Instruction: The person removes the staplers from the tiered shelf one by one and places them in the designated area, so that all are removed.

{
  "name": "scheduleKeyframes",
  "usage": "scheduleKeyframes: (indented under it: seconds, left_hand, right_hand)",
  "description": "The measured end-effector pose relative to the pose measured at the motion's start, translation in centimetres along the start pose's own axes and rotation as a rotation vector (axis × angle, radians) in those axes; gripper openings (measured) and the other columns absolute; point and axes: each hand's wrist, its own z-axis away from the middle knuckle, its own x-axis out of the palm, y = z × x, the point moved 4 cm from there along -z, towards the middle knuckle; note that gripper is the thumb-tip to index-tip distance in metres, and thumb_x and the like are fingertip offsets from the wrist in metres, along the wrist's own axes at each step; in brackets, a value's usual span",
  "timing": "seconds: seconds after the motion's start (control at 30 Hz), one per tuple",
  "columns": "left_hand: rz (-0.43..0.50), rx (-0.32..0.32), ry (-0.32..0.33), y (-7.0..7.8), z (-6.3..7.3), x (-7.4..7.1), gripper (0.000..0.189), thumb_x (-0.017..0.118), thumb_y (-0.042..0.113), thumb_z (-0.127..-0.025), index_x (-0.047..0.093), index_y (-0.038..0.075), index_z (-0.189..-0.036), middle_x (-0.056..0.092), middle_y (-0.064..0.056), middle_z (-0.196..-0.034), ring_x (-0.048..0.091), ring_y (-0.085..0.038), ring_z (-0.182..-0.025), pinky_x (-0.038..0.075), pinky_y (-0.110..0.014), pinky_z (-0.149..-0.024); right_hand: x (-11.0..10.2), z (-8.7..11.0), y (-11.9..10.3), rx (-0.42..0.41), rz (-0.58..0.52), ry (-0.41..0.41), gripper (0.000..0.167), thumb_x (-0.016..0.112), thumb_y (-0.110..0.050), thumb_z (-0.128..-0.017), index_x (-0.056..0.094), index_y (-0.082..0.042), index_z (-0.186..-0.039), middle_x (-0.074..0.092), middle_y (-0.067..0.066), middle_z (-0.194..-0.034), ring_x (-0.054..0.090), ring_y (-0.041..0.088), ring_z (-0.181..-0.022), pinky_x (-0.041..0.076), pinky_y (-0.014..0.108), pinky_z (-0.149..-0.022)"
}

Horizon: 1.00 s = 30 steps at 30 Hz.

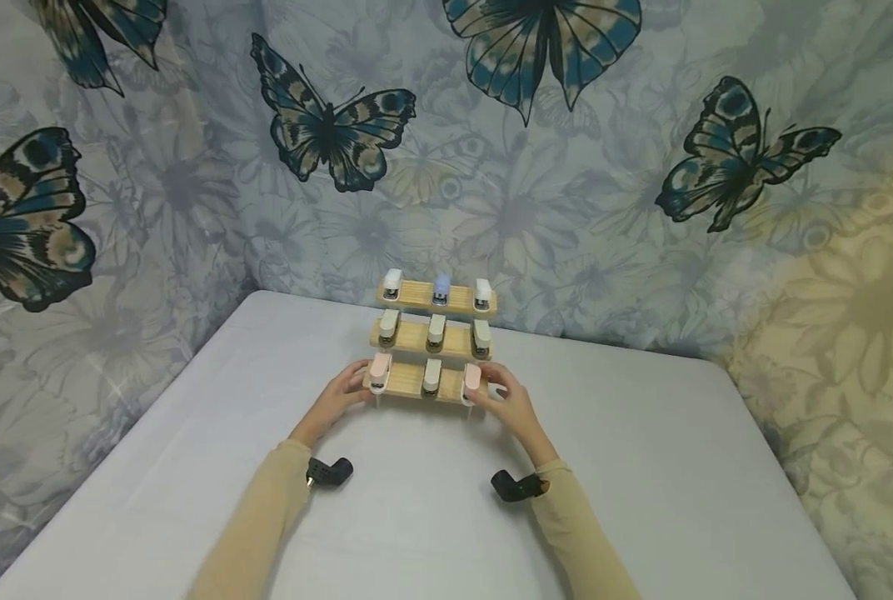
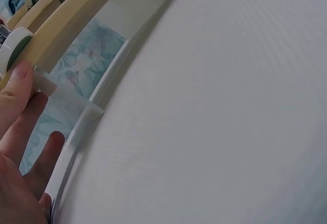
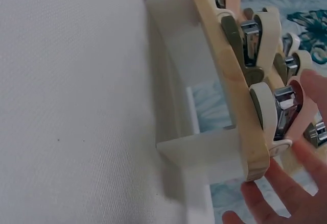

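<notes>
A three-tier wooden rack (image 1: 405, 380) on pale supports stands at the table's far side, bearing several small staplers. My left hand (image 1: 337, 400) grips the left end of its lowest shelf, thumb on the front edge beside a pink stapler (image 1: 380, 369). In the left wrist view, the other fingers (image 2: 45, 165) spread below the wood. At the opposite end, my right hand (image 1: 514, 408) pinches another pink stapler (image 1: 472, 378) between thumb and index finger. Its lower fingers (image 3: 258, 201) reach round the shelf end. Between the two pink ones sits a cream stapler (image 1: 431, 375).
Higher tiers hold more staplers, among them a blue one (image 1: 441, 287) on top. White cloth covers the table (image 1: 416, 517). Close behind the rack rises a butterfly-patterned wall backdrop (image 1: 566, 250). Black wrist cameras (image 1: 517, 486) protrude inward from both sleeves.
</notes>
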Motion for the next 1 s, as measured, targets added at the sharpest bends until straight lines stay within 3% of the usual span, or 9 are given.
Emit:
scheduleKeyframes:
  seconds: [0.2,0.47,0.63,0.77,0.87,1.0]
  left_hand:
    - [0.023,-0.035,0.012,0.3,0.0,0.2,0.063,0.062,0.012,-0.085,0.029,0.005,-0.138,0.034,-0.019,-0.137,0.031,-0.03,-0.125,0.02,-0.05,-0.102]
    - [0.017,-0.026,-0.02,2.2,0.7,0.8,0.062,0.06,0.008,-0.086,0.026,0.0,-0.138,0.031,-0.024,-0.136,0.028,-0.035,-0.126,0.022,-0.051,-0.101]
    - [-0.037,-0.027,-0.003,0.9,0.5,0.1,0.066,0.061,0.014,-0.086,0.025,0.003,-0.14,0.032,-0.02,-0.136,0.028,-0.032,-0.126,0.018,-0.049,-0.103]
    - [-0.084,-0.021,0.013,-0.2,0.3,-0.2,0.068,0.061,0.021,-0.086,0.023,0.007,-0.141,0.033,-0.017,-0.137,0.029,-0.031,-0.126,0.018,-0.05,-0.103]
    - [-0.092,-0.012,0.012,-0.5,0.3,-0.1,0.068,0.06,0.024,-0.087,0.022,0.008,-0.142,0.034,-0.017,-0.137,0.026,-0.031,-0.127,0.015,-0.052,-0.103]
    - [-0.13,-0.001,0.041,-0.6,0.4,0.1,0.067,0.062,0.026,-0.085,0.027,0.01,-0.141,0.037,-0.015,-0.135,0.022,-0.03,-0.129,0.01,-0.053,-0.104]
  right_hand:
    - [-0.5,-0.2,0.0,0.058,0.039,-0.048,0.061,0.072,-0.022,-0.078,0.045,0.0,-0.128,0.049,0.015,-0.121,0.044,0.029,-0.11,0.035,0.049,-0.094]
    - [-1.2,0.4,0.3,0.042,0.004,-0.027,0.057,0.074,-0.018,-0.076,0.051,0.0,-0.124,0.05,0.016,-0.119,0.043,0.034,-0.107,0.038,0.048,-0.09]
    - [-1.3,1.1,-1.6,0.025,-0.004,0.0,0.05,0.073,-0.009,-0.075,0.054,0.005,-0.118,0.053,0.019,-0.111,0.044,0.037,-0.088,0.042,0.037,-0.071]
    - [-1.6,1.5,-3.2,0.004,0.035,-0.001,0.045,0.073,-0.004,-0.074,0.056,0.007,-0.114,0.053,0.021,-0.097,0.038,0.032,-0.067,0.03,0.024,-0.053]
    - [-2.1,1.9,-3.4,0.022,0.045,0.012,0.045,0.072,-0.002,-0.073,0.055,0.007,-0.114,0.051,0.02,-0.093,0.035,0.023,-0.062,0.025,0.021,-0.049]
    - [-3.2,2.4,-2.5,0.062,0.012,0.038,0.05,0.071,0.0,-0.075,0.051,0.008,-0.12,0.053,0.02,-0.105,0.037,0.018,-0.065,0.029,0.02,-0.051]
